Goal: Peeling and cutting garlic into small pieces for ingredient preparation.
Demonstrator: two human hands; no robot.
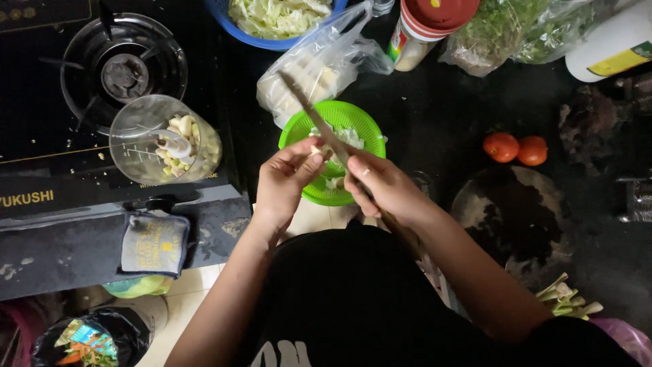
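Item: peeling over the round green plastic colander [358, 115], my hands at the centre.

My right hand [384, 185] grips a long thin-bladed knife [319, 117] pointing to eleven o'clock; my left hand [285, 178] pinches a small pale clove [318, 155], blade touching it. Clear plastic chopper bowl of cloves [165, 139] at nine; two red tomatoes [516, 149] at three. I judge a shallow, controlled cut comes next.

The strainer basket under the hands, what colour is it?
Bright green: the strainer basket is a slotted plastic one, shown in the head view.
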